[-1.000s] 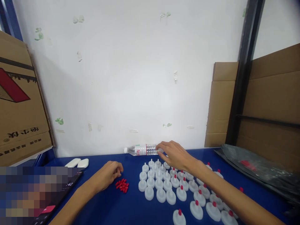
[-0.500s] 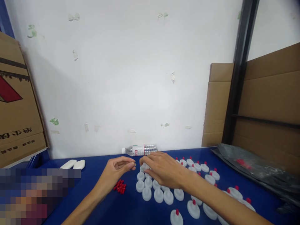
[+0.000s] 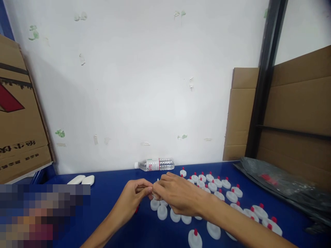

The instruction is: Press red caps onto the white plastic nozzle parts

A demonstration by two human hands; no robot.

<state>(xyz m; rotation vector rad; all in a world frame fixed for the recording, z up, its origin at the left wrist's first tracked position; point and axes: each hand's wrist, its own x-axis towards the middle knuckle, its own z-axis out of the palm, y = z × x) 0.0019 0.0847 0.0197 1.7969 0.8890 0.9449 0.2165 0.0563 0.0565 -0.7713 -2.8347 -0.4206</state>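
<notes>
My left hand is closed in a pinch, its fingertips meeting those of my right hand; what it holds is hidden. Fingers bent, my right hand closes around a white translucent plastic cap, mostly covered by the fingers. Below both hands stand several more white caps without red tips. A pile of small red tips is almost entirely hidden behind my left wrist. To the right and beneath my right forearm are rows of white caps with red tips.
A clear water bottle lies against the wall. Two white oval pieces rest at the blue table's left rear. A dark plastic bag lies at right. Cardboard boxes flank the left side. A blurred patch covers the lower left.
My left hand has moved right and slightly down, now touching my right hand and covering most of the red tips. My right hand has shifted a little down and closed further around the cap.
</notes>
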